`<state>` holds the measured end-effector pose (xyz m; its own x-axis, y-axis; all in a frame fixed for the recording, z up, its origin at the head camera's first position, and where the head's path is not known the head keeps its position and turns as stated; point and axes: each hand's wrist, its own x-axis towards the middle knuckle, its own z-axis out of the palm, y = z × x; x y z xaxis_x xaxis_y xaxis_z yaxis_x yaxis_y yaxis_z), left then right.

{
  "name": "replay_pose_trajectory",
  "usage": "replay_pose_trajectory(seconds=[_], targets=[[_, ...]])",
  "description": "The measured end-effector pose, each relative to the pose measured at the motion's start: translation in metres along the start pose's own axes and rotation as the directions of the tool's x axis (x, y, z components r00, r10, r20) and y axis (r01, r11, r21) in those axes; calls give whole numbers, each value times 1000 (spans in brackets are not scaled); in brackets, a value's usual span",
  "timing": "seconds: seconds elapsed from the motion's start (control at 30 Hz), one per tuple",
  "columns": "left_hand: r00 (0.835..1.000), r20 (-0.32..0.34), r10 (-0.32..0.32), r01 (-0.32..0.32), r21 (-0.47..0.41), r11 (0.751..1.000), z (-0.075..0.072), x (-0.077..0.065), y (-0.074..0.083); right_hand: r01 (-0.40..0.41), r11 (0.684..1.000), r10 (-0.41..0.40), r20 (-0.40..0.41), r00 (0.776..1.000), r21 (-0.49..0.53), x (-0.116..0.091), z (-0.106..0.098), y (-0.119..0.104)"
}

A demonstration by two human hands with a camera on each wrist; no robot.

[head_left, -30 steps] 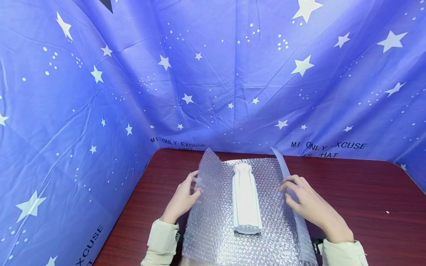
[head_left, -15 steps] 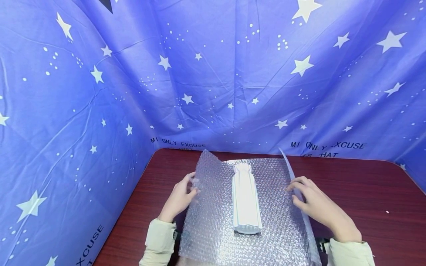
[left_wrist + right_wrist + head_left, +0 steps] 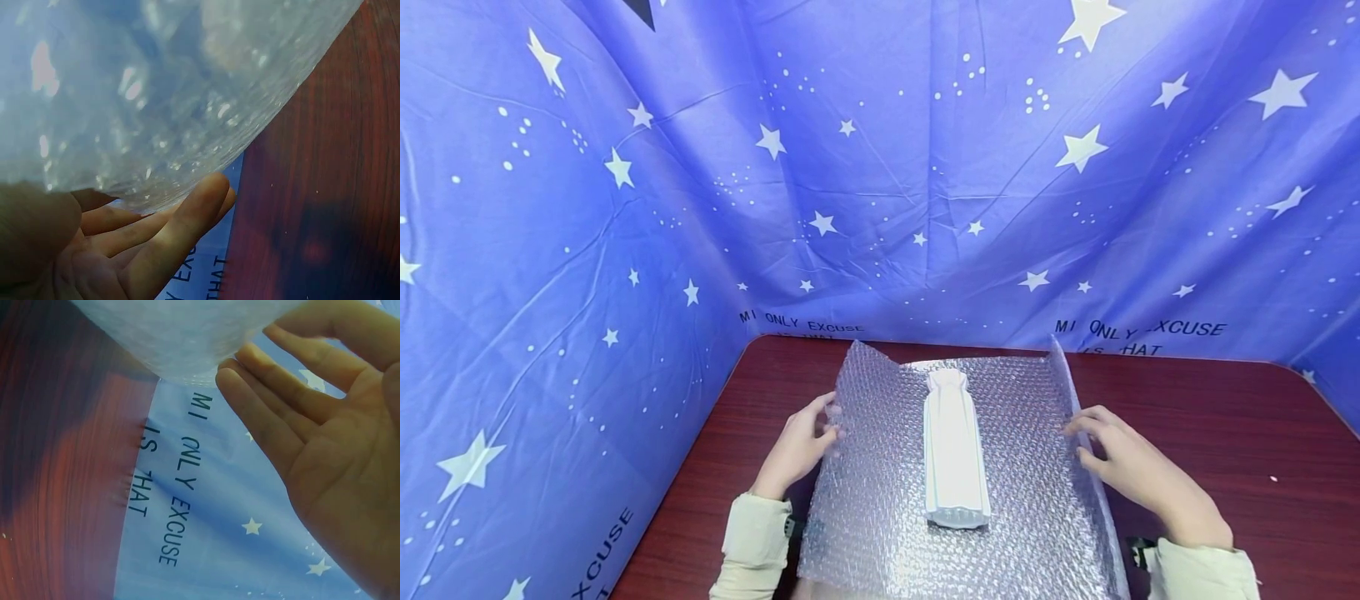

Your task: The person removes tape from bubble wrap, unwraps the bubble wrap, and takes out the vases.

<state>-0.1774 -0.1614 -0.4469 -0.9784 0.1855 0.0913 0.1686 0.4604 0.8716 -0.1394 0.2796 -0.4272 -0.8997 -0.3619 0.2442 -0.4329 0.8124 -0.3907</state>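
Note:
A sheet of bubble wrap [image 3: 880, 500] lies spread out, its left and right sides turned upward. On its middle rests a long white fluted object [image 3: 955, 450], narrowed to a neck at the far end; it looks like a vase lying on its side. My left hand [image 3: 797, 446] holds the sheet's left edge between thumb and fingers. In the left wrist view the wrap [image 3: 156, 112] covers part of the thumb and fingertips. At the opposite side my right hand [image 3: 1123, 458] holds the right edge, the fingertips right at the wrap [image 3: 187, 337] in the right wrist view.
The sheet lies on a dark red wood-grain table [image 3: 1217, 442]. A blue star-printed cloth [image 3: 880, 167] hangs behind the table and along its left side. A tiny white speck [image 3: 1273, 479] sits on the tabletop at the right.
Both hands have moved outward, the left one to the left and the right one to the right. The upturned sides of the bubble wrap have spread apart; the white object has stayed put.

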Motion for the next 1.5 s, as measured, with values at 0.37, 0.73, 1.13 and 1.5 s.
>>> replay_pose_trajectory(seconds=[0.37,0.73,1.13,1.5], targets=[[1000,5,-28,28,10,1000,-3,2,-7,-37,999,38,46,998,-13,-5,3,15],[995,44,-87,89,-42,995,-6,4,-16,-91,996,90,93,992,3,-9,1,22],[994,51,-98,101,-63,993,-10,2,-16,-99,995,100,82,992,-18,-13,-1,28],[993,59,-104,107,-55,993,-13,1,-15,-120,992,124,97,988,-46,-13,-2,33]])
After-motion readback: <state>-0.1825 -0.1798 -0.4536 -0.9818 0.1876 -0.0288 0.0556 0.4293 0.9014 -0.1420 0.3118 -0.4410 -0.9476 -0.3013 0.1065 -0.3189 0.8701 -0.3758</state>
